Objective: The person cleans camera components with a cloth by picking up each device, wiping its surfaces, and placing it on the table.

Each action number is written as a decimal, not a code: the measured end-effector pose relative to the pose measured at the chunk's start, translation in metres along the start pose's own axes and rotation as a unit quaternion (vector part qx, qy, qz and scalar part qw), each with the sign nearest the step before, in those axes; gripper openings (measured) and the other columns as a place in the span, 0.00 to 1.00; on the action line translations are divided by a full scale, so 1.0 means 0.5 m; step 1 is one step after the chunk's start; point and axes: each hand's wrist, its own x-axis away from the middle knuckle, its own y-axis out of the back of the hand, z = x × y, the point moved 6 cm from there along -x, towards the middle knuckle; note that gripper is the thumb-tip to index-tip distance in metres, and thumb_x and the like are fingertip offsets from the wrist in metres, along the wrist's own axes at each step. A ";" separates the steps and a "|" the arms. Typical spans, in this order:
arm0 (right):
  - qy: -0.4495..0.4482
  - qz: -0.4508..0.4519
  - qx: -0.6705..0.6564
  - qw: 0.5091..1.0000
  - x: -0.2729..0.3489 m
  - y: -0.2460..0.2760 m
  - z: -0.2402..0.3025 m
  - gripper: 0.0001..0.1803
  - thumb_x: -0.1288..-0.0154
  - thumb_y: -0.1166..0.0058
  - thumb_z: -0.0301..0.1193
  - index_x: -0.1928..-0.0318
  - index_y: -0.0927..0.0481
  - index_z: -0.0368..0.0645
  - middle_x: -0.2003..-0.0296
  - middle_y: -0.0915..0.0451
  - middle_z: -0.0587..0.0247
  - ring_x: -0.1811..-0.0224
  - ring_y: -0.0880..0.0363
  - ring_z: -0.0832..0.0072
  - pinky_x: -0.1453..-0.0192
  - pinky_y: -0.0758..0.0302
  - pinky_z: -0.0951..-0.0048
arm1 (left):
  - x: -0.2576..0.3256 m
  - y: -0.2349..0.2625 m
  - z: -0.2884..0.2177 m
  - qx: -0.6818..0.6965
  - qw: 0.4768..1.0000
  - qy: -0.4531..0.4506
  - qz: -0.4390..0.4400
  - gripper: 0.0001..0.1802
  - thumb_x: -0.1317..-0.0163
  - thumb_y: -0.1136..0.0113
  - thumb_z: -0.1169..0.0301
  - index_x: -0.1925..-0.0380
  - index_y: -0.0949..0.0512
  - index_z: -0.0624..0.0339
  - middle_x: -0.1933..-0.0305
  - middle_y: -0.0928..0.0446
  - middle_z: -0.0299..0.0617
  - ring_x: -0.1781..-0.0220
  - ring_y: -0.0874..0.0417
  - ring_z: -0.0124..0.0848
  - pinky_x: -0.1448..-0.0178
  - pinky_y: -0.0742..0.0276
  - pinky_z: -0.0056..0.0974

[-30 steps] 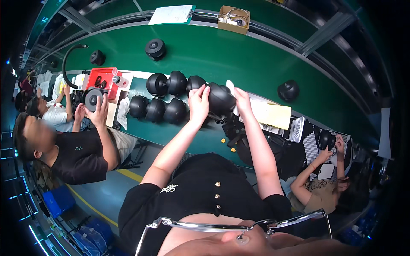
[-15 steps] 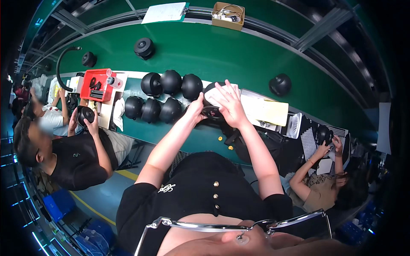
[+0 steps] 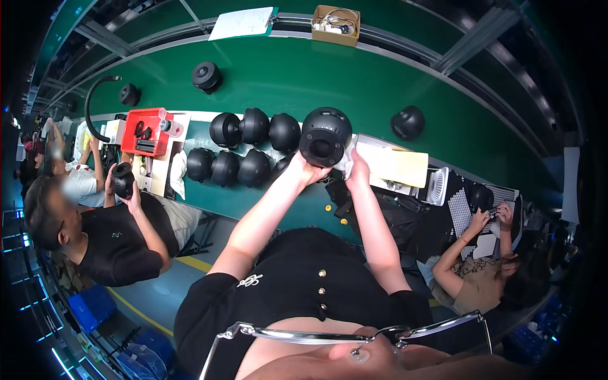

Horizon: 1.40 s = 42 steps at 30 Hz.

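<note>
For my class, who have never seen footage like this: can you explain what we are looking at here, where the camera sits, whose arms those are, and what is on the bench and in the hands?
The camera is worn on a person's head and looks down, so the two bare forearms coming up from the lower edge are the wearer's own. Its wide lens bends straight edges, which is why the green workbench looks curved.

The left hand and the right hand together hold up one round black dome-shaped housing, with its open underside turned toward the camera. The right hand also has a white cloth against it.

On the bench lie two rows of similar black domes, a red tray, yellowish sheets and a cardboard box. Other people work on either side; the one on the left holds a similar dome.
</note>
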 end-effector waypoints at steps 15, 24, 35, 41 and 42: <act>0.152 0.028 0.065 0.986 0.100 -0.129 0.178 0.11 0.29 0.44 0.26 0.52 0.21 0.32 0.57 0.18 0.59 0.56 0.18 0.75 0.50 0.23 0.74 | 0.046 -0.016 -0.031 -0.045 0.994 -0.098 -0.026 0.57 0.47 0.72 0.17 0.37 0.29 0.52 0.38 0.27 0.43 0.38 0.24 0.39 0.38 0.23 0.49; 0.578 0.202 0.516 0.599 0.277 -0.331 0.170 0.22 0.37 0.47 0.23 0.42 0.21 0.44 0.43 0.20 0.55 0.35 0.26 0.55 0.27 0.37 0.53 | 0.057 -0.040 -0.032 0.007 0.993 -0.120 0.013 0.52 0.42 0.68 0.21 0.33 0.32 0.51 0.33 0.29 0.44 0.30 0.30 0.43 0.28 0.31 0.51; 0.515 0.090 0.517 0.678 0.176 -0.248 0.221 0.29 0.34 0.55 0.16 0.31 0.33 0.37 0.34 0.30 0.46 0.35 0.26 0.55 0.34 0.27 0.62 | 0.029 0.039 -0.075 -0.003 0.988 -0.114 -0.102 0.52 0.46 0.66 0.19 0.40 0.26 0.48 0.41 0.24 0.39 0.42 0.23 0.37 0.42 0.23 0.42; 0.555 0.405 0.567 0.455 0.259 -0.389 0.082 0.24 0.47 0.47 0.21 0.47 0.18 0.46 0.42 0.20 0.59 0.34 0.27 0.57 0.27 0.43 0.38 | 0.037 0.049 -0.066 -0.016 0.989 -0.109 -0.100 0.47 0.42 0.62 0.23 0.41 0.27 0.48 0.41 0.24 0.39 0.41 0.22 0.36 0.43 0.22 0.43; 0.547 0.357 0.602 0.460 0.243 -0.405 0.115 0.24 0.46 0.49 0.21 0.46 0.18 0.45 0.43 0.20 0.57 0.34 0.26 0.57 0.27 0.42 0.39 | 0.042 0.051 -0.070 -0.018 0.989 -0.111 -0.100 0.45 0.41 0.62 0.24 0.41 0.27 0.47 0.41 0.23 0.38 0.41 0.22 0.36 0.44 0.21 0.43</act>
